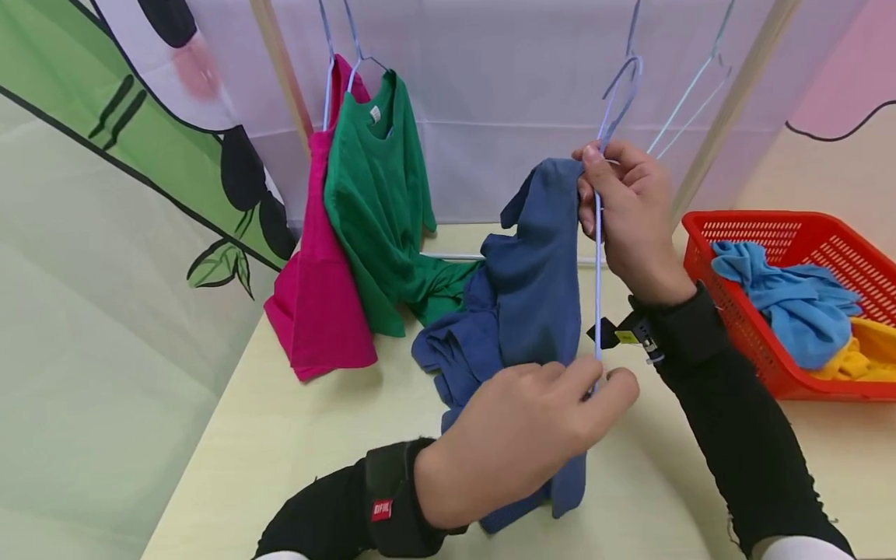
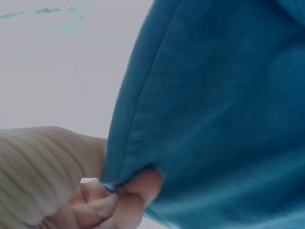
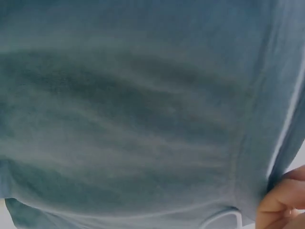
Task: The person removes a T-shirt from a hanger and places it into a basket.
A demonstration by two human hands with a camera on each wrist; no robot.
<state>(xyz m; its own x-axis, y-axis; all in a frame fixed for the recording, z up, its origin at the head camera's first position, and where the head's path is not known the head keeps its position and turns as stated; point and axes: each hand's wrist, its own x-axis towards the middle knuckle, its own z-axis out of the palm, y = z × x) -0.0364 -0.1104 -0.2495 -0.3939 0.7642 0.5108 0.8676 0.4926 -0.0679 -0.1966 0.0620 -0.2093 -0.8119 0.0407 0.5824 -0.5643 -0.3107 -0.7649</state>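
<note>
A dark blue garment (image 1: pixel 535 264) hangs in folds between my hands, its lower part bunched on the table. Along its right edge runs a thin lavender hanger (image 1: pixel 598 233), seen nearly edge-on with its hook up. My right hand (image 1: pixel 633 210) pinches the hanger and the garment's upper edge just below the hook. Lower down, my left hand (image 1: pixel 518 428) grips the hanger's lower end with the garment's edge. In the left wrist view, fingertips (image 2: pixel 143 186) pinch the corner of the cloth (image 2: pixel 205 105). Cloth (image 3: pixel 143 119) fills most of the right wrist view.
A green shirt (image 1: pixel 374 179) and a magenta garment (image 1: pixel 329 303) hang at the left. Other hangers (image 1: pixel 700 74) hang at the upper right, between wooden poles (image 1: pixel 738 101). A red basket (image 1: pixel 735 311) at the right holds light blue cloth (image 1: pixel 798 303) and yellow cloth (image 1: pixel 868 354).
</note>
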